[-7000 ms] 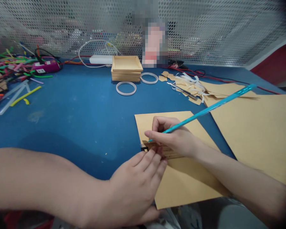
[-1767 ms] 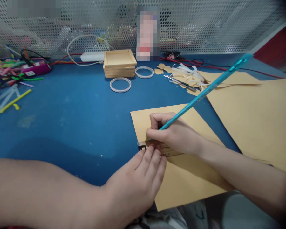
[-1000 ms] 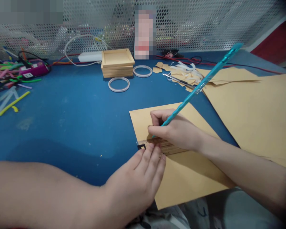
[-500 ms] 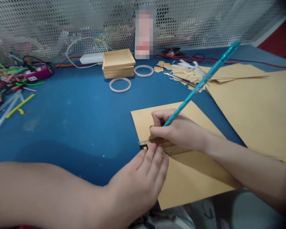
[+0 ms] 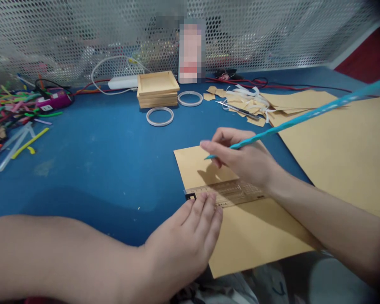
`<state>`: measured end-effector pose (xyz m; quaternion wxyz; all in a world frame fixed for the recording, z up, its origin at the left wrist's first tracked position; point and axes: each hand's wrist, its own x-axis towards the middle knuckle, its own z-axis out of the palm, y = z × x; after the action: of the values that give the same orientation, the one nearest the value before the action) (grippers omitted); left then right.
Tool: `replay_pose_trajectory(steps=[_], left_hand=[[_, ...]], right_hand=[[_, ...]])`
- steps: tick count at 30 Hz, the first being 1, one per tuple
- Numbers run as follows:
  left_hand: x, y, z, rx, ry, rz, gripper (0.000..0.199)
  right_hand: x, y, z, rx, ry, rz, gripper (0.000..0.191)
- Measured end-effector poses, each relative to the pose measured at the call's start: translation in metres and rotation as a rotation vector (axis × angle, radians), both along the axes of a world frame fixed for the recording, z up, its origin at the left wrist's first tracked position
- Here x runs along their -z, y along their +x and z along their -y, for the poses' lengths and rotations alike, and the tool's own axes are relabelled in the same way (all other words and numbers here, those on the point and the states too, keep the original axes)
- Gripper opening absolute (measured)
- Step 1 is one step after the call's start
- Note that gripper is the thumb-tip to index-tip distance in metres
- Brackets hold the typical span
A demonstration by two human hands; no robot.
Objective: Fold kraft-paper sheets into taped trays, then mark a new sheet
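Note:
A clear ruler (image 5: pixel 231 189) with dark markings lies across a sheet of tan card (image 5: pixel 256 228). My left hand (image 5: pixel 186 232) rests on the ruler's left part, its outstretched fingers lying flat and side by side. Above the card, my right hand (image 5: pixel 247 156) is closed around a long turquoise pencil (image 5: pixel 291 123) with a twisted shaft. The pencil's pointed end is over the card beyond the ruler and appears lifted off it, and its shaft slants up to the right. My right wrist covers the ruler's far right end.
Stacked shallow tan trays (image 5: pixel 158 86), two rolls of narrow tape (image 5: pixel 160 117), a pen (image 5: pixel 237 109) and paper scraps (image 5: pixel 253 95) lie farther back. Large tan sheets (image 5: pixel 345 147) are on the right, coloured strips (image 5: pixel 15 101) on the left. A phone (image 5: pixel 191 55) leans against the mesh.
My right hand has lifted the pencil's tip from the ruler's upper edge and moved slightly away, tilting the shaft lower to the right. More of the ruler shows. My left hand stays in place.

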<state>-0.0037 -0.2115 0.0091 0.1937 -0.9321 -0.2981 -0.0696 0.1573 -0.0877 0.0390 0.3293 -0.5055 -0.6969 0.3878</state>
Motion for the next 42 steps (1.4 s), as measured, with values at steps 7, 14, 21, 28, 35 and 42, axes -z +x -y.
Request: replay_pose_trajectory(steps=[7,14,21,28,35,42], left_hand=[[0.000,-0.003,0.003,0.064,-0.012,-0.012,0.045],[-0.004,-0.004,0.003,0.207,0.048,0.023,0.042],[0.004,-0.003,0.005,0.234,0.125,0.055,0.040],[0.009,-0.003,-0.004,0.216,0.062,0.071,0.039],[0.000,-0.009,-0.032,0.062,-0.257,0.116,0.045],[-0.002,-0.014,-0.046,-0.008,-0.234,0.163,0.038]], right_hand=[[0.013,0.020,-0.033,0.006,0.340,0.294,0.037],[0.015,0.020,-0.041,0.006,0.407,0.374,0.031],[0.036,0.020,-0.055,-0.005,0.501,0.501,0.033],[0.026,0.010,-0.056,0.070,0.518,0.657,0.042],[0.009,-0.003,-0.082,0.051,0.551,0.758,0.042],[0.014,-0.013,-0.097,0.120,0.536,0.771,0.037]])
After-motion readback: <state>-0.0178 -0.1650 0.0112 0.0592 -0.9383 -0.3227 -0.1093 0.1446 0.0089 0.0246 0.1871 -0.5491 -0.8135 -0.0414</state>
